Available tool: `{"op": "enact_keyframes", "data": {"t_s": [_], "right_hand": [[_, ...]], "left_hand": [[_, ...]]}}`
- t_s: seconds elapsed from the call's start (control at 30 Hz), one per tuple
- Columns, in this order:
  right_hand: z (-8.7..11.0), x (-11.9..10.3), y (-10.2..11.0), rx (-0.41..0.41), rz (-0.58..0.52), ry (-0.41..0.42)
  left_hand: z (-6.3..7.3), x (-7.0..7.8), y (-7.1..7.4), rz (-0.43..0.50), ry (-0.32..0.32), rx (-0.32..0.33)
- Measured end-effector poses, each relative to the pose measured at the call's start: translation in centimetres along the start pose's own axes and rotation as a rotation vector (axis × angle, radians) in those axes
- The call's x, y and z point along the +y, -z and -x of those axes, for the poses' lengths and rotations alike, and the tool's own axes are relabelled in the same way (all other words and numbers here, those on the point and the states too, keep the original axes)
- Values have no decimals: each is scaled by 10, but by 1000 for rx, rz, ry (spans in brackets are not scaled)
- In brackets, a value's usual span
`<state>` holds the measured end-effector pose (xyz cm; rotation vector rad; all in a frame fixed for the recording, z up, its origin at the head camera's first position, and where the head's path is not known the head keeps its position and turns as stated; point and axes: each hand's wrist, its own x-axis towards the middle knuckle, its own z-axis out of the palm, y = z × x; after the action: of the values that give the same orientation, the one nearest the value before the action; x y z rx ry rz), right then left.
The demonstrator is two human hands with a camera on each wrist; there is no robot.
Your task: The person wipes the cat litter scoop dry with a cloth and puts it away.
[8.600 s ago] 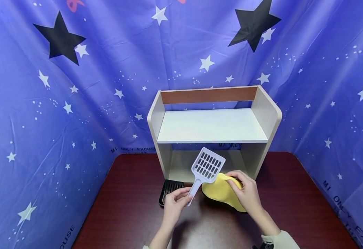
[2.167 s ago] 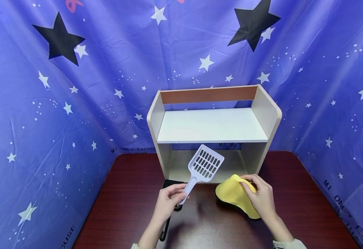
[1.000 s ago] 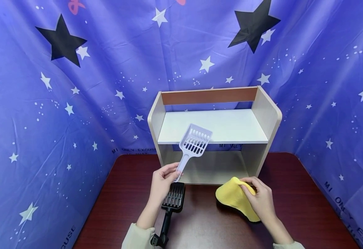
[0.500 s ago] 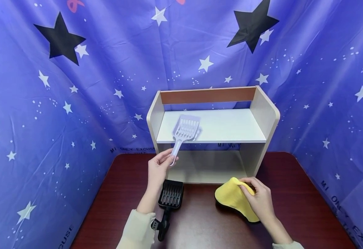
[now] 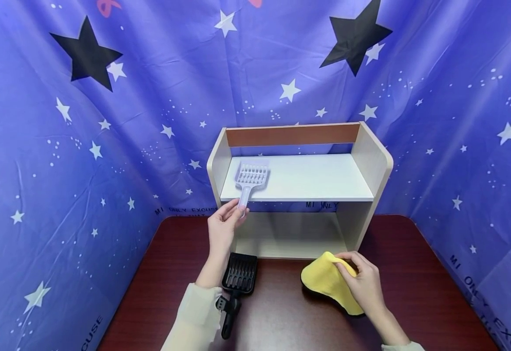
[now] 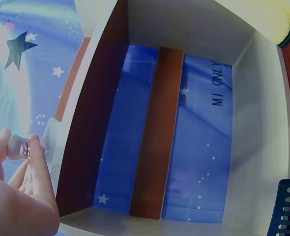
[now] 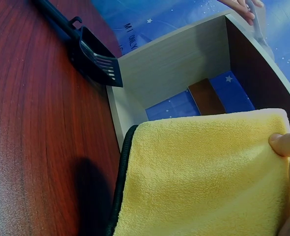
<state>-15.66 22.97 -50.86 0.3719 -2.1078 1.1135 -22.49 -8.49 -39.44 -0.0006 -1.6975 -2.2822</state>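
My left hand (image 5: 223,226) pinches the handle of a pale lilac litter scoop (image 5: 252,176) with a slotted head. The scoop's head lies over the left part of the white upper shelf (image 5: 312,176), its handle sticking out past the front edge. In the left wrist view the fingers (image 6: 41,169) hold the handle end beside the shelf edge. My right hand (image 5: 362,280) pinches the top of a yellow cloth (image 5: 327,280) with dark edging, which hangs in front of the shelf unit's right side. The right wrist view shows the thumb pressed on the cloth (image 7: 204,167).
A black slotted litter scoop (image 5: 239,274) lies on the dark red table (image 5: 277,317) below my left forearm, against the shelf unit's front left. The two-level wooden shelf unit (image 5: 375,156) stands at the back, with a blue star-print curtain (image 5: 159,97) behind and beside it.
My left hand has moved up and left, carrying the lilac scoop from before the lower compartment to the upper shelf. The right hand with the cloth shifted right earlier, then stayed nearly still.
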Motion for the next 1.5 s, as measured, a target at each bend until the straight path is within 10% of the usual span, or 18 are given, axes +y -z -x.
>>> {"op": "enact_keyframes", "data": {"t_s": [0.93,1.5], "right_hand": [[7,-2,-1,-4,20,-16],[9,1,6,9,16,-17]], "left_hand": [[-19,3,-7,-68,60,27],[5,-6,29,-95,57,1]]}}
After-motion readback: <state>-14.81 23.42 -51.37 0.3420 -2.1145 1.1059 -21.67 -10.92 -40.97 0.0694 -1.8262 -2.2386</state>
